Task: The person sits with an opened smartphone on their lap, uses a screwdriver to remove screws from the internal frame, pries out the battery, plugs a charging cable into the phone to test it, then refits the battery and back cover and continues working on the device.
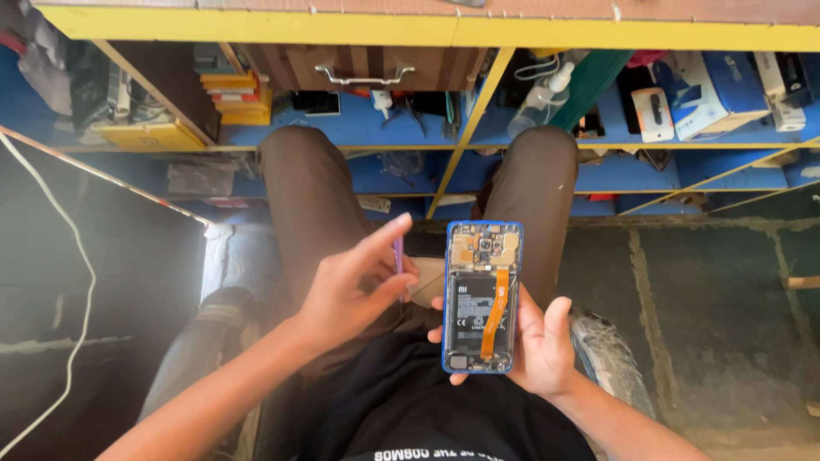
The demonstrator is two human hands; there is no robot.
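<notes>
My right hand [542,341] holds a blue smartphone [481,294] with its back cover off, over my lap. The black battery, an orange flex cable and the circuit board at the top are exposed. My left hand [354,286] is just left of the phone, fingers pinched on a thin purple tool [398,256] that points upward. The tool's tip is a short way from the phone's left edge.
I sit with knees [307,171] apart in brown trousers, facing a workbench with a yellow edge [427,30]. Blue shelves [615,128] below hold boxes, a spray bottle [538,98], tools and a wooden drawer [363,68]. A white cable [73,248] hangs at left.
</notes>
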